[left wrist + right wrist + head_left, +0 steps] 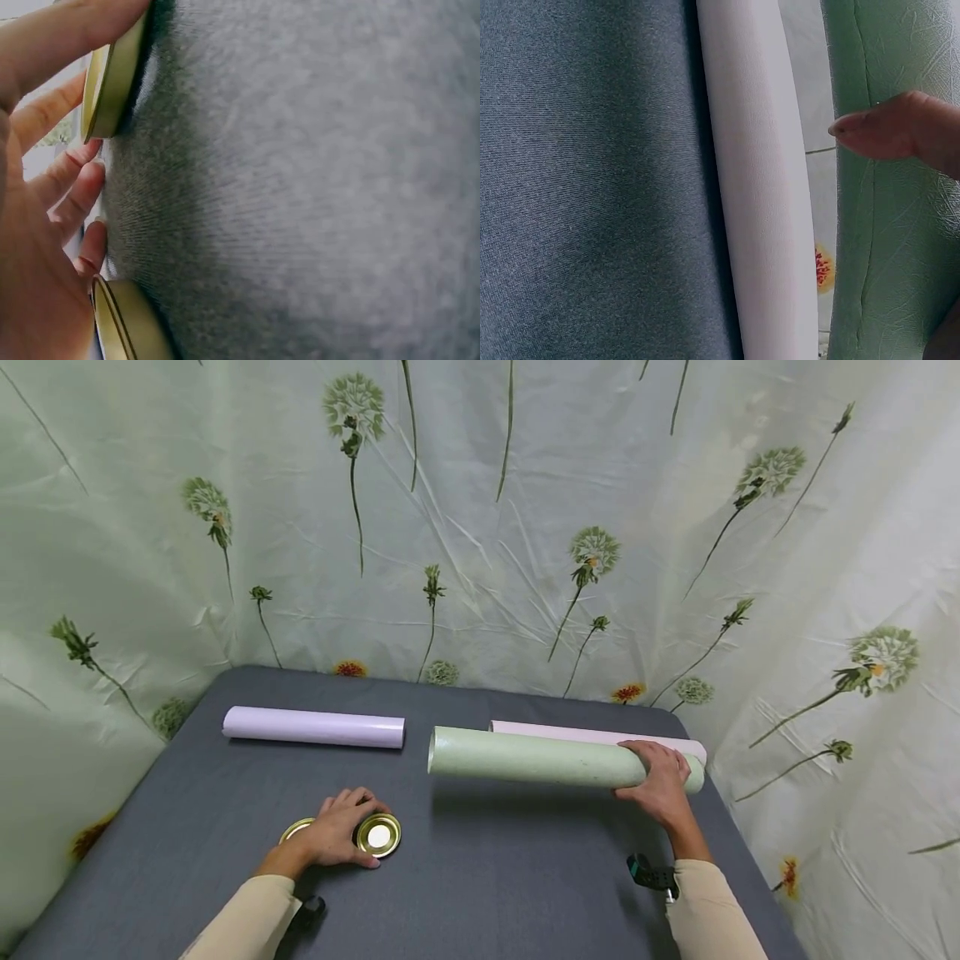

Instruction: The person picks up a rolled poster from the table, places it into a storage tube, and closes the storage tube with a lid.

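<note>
Nearest the camera, on the grey surface (480, 877), the left hand (341, 837) lies over two gold metal lids. Right-hand gold lid (378, 835): face up, pale centre showing, thumb against its near rim and fingers (358, 799) curved over its far edge, so the hand grips it by the rim. Left wrist view confirms a fingertip on that lid's rim (112, 82). Second gold lid (296, 829): mostly hidden under the palm, only its left edge visible; its rim shows at the heel of the hand in the left wrist view (124, 324). Both lids lie flat on the surface, just beside each other.

Further back, right side: right hand (660, 781) holds the green tube (540, 758) near its right end, fingers wrapped over the top. Tube is horizontal; its shadow falls on the surface in front of it. Open left end faces the middle of the surface; whether anything is inside it cannot be told. Right wrist view shows a fingertip (885, 127) on the green tube (892, 225).

Directly behind the tube, largely blocked by it: a pale pink roll (570, 732), lying flat, parallel, close beside it (761, 195).

Far left: a lavender roll (313, 727), lying flat, well apart from both hands.

Behind everything: a floral curtain (480, 527).
</note>
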A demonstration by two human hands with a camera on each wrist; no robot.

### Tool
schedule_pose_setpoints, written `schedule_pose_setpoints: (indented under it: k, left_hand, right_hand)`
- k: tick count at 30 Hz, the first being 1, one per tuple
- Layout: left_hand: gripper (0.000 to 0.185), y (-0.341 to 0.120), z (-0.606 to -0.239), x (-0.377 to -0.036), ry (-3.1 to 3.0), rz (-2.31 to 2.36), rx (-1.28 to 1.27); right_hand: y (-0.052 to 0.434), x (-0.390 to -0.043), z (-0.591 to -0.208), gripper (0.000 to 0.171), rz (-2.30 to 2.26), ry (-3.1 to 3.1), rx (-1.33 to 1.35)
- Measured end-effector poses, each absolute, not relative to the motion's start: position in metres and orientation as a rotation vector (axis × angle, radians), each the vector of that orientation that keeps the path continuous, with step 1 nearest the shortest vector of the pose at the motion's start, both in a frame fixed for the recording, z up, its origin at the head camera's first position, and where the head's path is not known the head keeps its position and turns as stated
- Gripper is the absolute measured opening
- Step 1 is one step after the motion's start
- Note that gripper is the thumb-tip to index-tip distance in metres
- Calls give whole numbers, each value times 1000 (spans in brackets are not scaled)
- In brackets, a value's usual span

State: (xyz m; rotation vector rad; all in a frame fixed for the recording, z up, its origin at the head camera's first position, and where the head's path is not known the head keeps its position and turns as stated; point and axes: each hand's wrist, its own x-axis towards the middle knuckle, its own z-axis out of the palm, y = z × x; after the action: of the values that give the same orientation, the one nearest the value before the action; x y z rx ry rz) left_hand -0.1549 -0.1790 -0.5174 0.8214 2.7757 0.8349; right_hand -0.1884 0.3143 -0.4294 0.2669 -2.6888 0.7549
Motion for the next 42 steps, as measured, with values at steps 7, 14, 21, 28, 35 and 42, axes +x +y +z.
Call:
schedule_pose_setpoints:
  k: [7, 14, 21, 28, 35, 42]
  left_hand:
    - [63, -180, -521, -156, 2819, 899, 831]
    - [60, -179, -521, -153, 2866, 996, 789]
    - [60, -176, -515, -153, 2891, 1135, 712]
    - [63, -175, -515, -155, 2890, 1192, 647]
    - [63, -174, -514, -156, 2867, 1202, 646]
    - [63, -172, -510, -160, 2881, 1201, 635]
  right_hand:
    - [314, -189, -430, 72, 756, -2685, 269]
    - [313, -190, -431, 72, 768, -2682, 278]
    - [312, -190, -433, 72, 793, -2685, 283]
    - [312, -190, -432, 73, 788, -2692, 297]
    - [312, -191, -432, 73, 788, -2675, 309]
    - [311, -193, -431, 73, 786, -2696, 299]
